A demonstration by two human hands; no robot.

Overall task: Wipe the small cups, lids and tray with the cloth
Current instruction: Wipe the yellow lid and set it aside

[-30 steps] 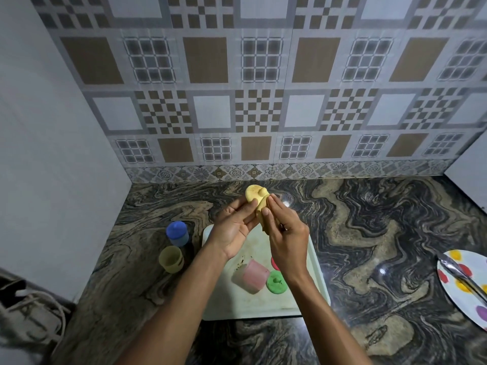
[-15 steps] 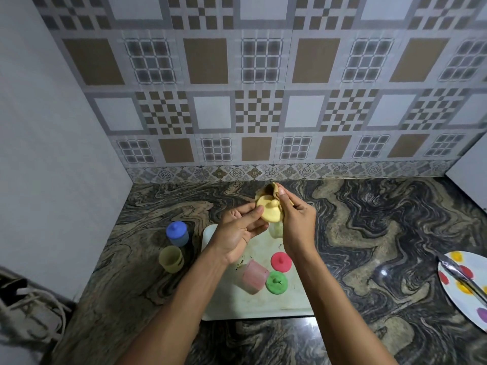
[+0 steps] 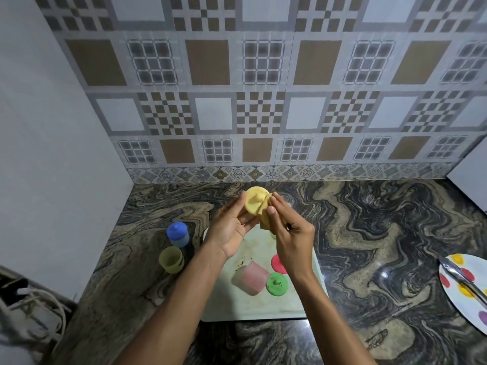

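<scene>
**Yellow lid turned and shifted left, cloth now at its right edge**

Since half a second ago the yellow lid (image 3: 253, 204) has moved a little to the left, and the cloth (image 3: 264, 220), which then showed above it, now lies against its right side. The right hand has dropped so that its wrist now covers part of the red lid (image 3: 276, 262), which was fully in view before.

The left hand (image 3: 232, 229) is palm-up, its fingers lightly curled round the lid's left edge, holding it above the far end of the tray. The right hand (image 3: 290, 234) pinches the folded yellow cloth between thumb and fingers and presses it to the lid.

On the counter left of the tray stand a cup with a blue lid (image 3: 178, 233) and, nearer, an open yellow-green cup (image 3: 171, 260). On the white tray (image 3: 263, 308) a pink cup (image 3: 252, 277) lies on its side, just beside a green lid (image 3: 276, 284), with the red lid behind it. At the far right a spotted plate (image 3: 456, 293) bears a metal utensil (image 3: 462, 277).

The dark marbled countertop (image 3: 369, 233) meets a patterned tile wall (image 3: 263, 101) and, on the left, a plain grey wall (image 3: 52, 127).
</scene>
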